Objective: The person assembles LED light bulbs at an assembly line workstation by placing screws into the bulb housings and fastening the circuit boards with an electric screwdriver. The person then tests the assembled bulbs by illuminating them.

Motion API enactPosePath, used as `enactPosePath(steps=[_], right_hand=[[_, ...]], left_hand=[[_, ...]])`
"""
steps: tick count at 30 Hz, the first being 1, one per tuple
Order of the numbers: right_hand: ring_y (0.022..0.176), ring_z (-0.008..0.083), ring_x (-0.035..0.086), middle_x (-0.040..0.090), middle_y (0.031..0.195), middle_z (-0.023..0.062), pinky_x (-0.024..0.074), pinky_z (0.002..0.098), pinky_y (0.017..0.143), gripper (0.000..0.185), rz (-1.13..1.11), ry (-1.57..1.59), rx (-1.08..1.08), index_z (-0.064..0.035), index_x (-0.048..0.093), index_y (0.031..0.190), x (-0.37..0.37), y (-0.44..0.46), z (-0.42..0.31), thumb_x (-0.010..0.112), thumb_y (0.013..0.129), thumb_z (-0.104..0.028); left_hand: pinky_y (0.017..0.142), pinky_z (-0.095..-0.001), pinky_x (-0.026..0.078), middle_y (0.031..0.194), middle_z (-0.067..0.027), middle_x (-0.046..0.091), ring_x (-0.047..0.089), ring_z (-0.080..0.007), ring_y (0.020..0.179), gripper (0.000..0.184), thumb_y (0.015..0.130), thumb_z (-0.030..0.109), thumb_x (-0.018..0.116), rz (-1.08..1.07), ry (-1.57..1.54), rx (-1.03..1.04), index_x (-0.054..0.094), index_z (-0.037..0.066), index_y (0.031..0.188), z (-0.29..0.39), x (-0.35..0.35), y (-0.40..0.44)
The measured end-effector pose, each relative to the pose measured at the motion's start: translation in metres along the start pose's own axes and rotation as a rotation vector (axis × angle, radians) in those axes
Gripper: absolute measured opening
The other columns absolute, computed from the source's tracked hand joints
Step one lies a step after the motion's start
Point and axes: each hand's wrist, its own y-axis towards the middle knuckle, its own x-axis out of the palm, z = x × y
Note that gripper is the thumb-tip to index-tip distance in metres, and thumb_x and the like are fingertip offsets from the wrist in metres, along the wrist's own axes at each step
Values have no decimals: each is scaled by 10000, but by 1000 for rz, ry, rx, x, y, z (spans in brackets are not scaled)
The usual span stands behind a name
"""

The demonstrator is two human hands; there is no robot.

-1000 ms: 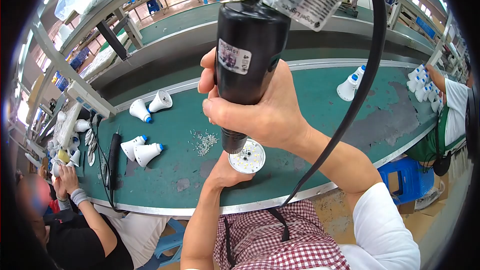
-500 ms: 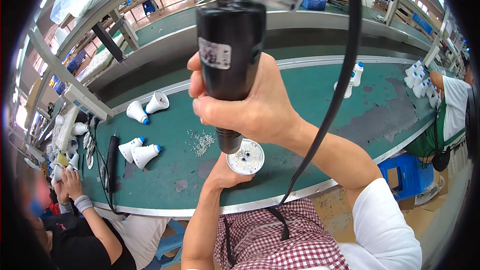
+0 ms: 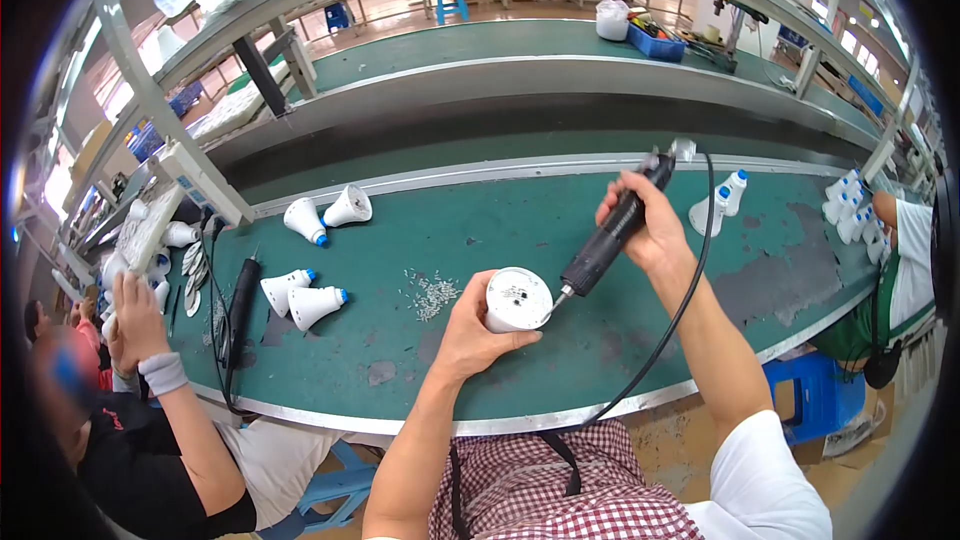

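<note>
My left hand is wrapped round a white LED bulb, whose open round face with the circuit board is turned up. A black electric screwdriver is gripped in my right hand. It slants down to the left, and its bit ends by the right rim of the bulb; whether it touches is unclear. Left of the bulb lies a pile of small screws. Two bulbs with blue caps lie further left, and two more bulbs lie behind them.
Two bulbs stand at the right, with several more beside a co-worker. Another screwdriver lies at the left, near a second co-worker's hands. My screwdriver's cable hangs down toward the bench's front edge.
My right hand has lowered the screwdriver and moved it right, from upright above the bulb to slanted beside its rim. The bulb, in my left hand, now shows its whole face.
</note>
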Motion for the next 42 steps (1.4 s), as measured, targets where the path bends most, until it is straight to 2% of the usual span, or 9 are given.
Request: enactPosePath(steps=[7, 15, 18, 23, 25, 26, 28, 31, 42], right_hand=[[640, 213, 504, 471, 702, 101, 471, 384, 615, 243, 248, 91, 76, -51, 429, 811, -39, 20, 2, 640, 748, -154], [562, 208, 523, 490, 662, 81, 488, 348, 513, 277, 85, -724, -27, -17, 478, 773, -47, 34, 16, 660, 723, -220], [593, 157, 555, 574, 696, 113, 443, 298, 505, 426, 20, -1621, -383, 46, 557, 791, -46, 37, 10, 682, 674, -345], [621, 153, 552, 586, 714, 112, 451, 280, 577, 332, 5, -1465, -136, 51, 557, 874, -41, 30, -7, 651, 710, -222], [615, 127, 533, 574, 704, 77, 446, 263, 571, 193, 32, -1492, -1058, 9, 566, 902, -39, 29, -13, 581, 749, -107], [599, 103, 512, 561, 707, 41, 439, 257, 539, 156, -22, -1410, -1063, -20, 570, 917, -19, 10, -9, 520, 772, -50], [605, 93, 518, 572, 712, 32, 447, 245, 537, 159, -278, -1236, -423, -17, 573, 912, 21, -33, 5, 516, 808, -123], [500, 65, 492, 569, 703, 26, 401, 200, 444, 270, -566, -1315, -91, -13, 570, 953, 34, -54, 46, 547, 820, -247], [442, 46, 461, 551, 647, 36, 354, 178, 361, 239, -488, -1200, 23, 13, 570, 833, 27, -40, 68, 596, 795, -221]], left_hand=[[856, -286, 388, 1011, -48, 534, 502, -137, 971, 584, 581, -3, 673, 34, 278, -34, 434, 25, 1113, -12, -15, 4], [858, -283, 392, 1027, -38, 537, 498, -141, 989, 612, 548, -59, 649, 66, -267, -100, 450, 21, 1121, -25, -26, -1], [792, -336, 458, 989, -94, 559, 548, -209, 935, 575, 543, -74, 637, 41, -429, -47, 481, 23, 1088, -23, -24, -1], [852, -272, 401, 1030, -39, 536, 496, -136, 995, 600, 564, -91, 634, 37, -431, -100, 448, 25, 1122, -29, -29, -4], [854, -273, 399, 1032, -38, 530, 495, -136, 994, 604, 568, -87, 640, 53, -342, -67, 438, 27, 1125, -27, -26, -5], [856, -274, 397, 1033, -38, 524, 494, -137, 993, 608, 572, -82, 646, 68, -246, -32, 428, 30, 1128, -24, -23, -4], [861, -276, 391, 1043, -40, 513, 492, -138, 990, 613, 581, -74, 646, 62, -156, 34, 412, 32, 1137, -17, -17, -3], [869, -280, 382, 1060, -46, 491, 487, -142, 993, 619, 602, -56, 644, 40, -55, 138, 383, 35, 1156, -15, -11, 0], [833, -274, 374, 1035, -57, 472, 472, -144, 964, 563, 623, -37, 596, 22, 89, 151, 377, 38, 1136, -18, -4, -1]])
